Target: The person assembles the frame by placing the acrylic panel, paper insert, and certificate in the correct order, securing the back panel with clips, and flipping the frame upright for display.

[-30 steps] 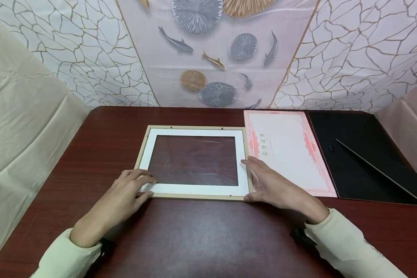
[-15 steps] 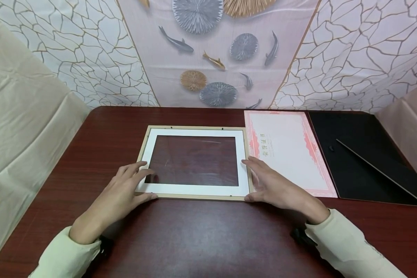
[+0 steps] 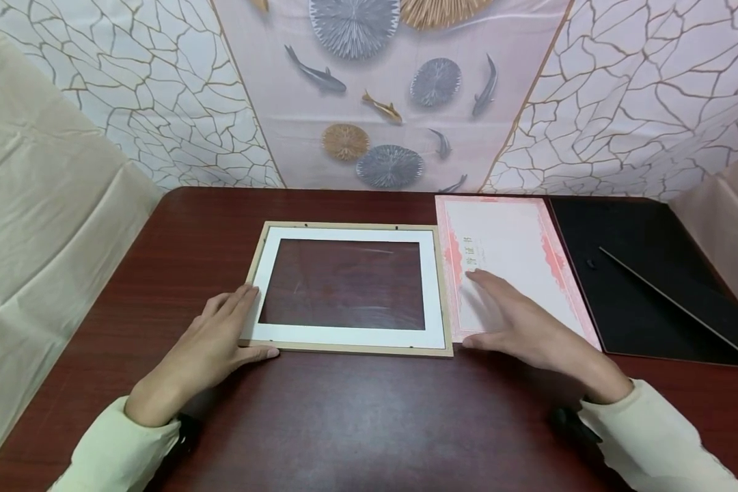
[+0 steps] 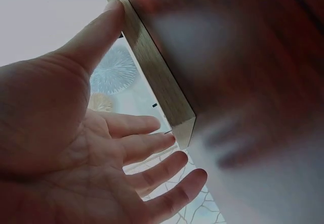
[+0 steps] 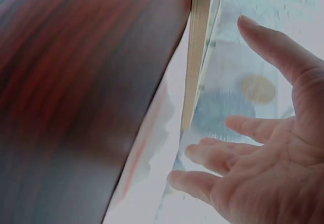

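Two hands flat, fingers relaxed: left hand [image 3: 206, 348] touching the picture frame [image 3: 348, 287] at its near-left corner, right hand [image 3: 516, 324] resting on the certificate [image 3: 510, 239] just right of the frame. Likely stiff, light, glazed and fragile; best gripped by opposite wooden edges.

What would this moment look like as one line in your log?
left hand: rests on picture frame corner | right hand: open, over certificate | black backing board: far right
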`<state>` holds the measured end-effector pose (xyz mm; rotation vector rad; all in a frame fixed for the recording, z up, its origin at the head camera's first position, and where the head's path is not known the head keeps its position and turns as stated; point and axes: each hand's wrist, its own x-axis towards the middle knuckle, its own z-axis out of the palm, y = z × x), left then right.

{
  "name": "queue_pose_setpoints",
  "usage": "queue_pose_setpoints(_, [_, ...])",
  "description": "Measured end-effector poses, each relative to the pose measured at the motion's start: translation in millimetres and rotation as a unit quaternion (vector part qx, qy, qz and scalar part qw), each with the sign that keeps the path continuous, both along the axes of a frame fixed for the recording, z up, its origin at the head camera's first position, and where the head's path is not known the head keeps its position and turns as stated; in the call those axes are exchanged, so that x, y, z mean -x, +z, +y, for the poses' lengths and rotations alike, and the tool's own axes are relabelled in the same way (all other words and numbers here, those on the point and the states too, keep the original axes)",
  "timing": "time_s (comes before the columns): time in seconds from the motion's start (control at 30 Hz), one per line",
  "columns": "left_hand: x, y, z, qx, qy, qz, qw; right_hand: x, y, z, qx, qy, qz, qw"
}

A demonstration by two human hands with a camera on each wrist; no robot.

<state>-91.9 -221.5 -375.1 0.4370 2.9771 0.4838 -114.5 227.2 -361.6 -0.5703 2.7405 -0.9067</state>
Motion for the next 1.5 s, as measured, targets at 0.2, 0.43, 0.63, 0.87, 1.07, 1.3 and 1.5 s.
queue_pose_setpoints(0.2, [2.2, 1.2, -1.0, 0.010, 0.012, -0.018, 0.9997, 1.0, 1.2, 33.6, -0.028, -0.054, -0.003, 0.998])
queue_pose_setpoints(0.43, [7.0, 1.7, -1.7, 0.039, 0.022, -0.011, 0.9989, 3.6, -2.1, 67.1, -0.081, -0.105, -0.010, 0.991])
queue_pose_setpoints(0.63, [7.8, 3.9, -2.0, 0.059, 0.028, -0.008, 0.9979, 3.9, -7.0, 81.6, -0.087, -0.105, -0.041, 0.990])
queue_pose_setpoints(0.87, [7.9, 5.7, -2.6, 0.073, 0.029, -0.006, 0.9969, 3.4, -15.8, 82.4, -0.075, -0.098, -0.044, 0.991])
queue_pose_setpoints(1.07, [8.4, 6.7, -7.5, 0.077, 0.032, -0.010, 0.9965, 3.9, -17.6, 78.0, -0.071, -0.091, -0.055, 0.992])
queue_pose_setpoints(1.3, [9.5, 5.6, -20.2, 0.073, 0.037, -0.022, 0.9964, 5.3, -16.0, 73.8, -0.078, -0.097, -0.056, 0.991])
queue_pose_setpoints(1.5, [10.7, 4.0, -23.9, 0.063, 0.036, -0.020, 0.9972, 6.7, -14.0, 76.3, -0.101, -0.121, -0.067, 0.985])
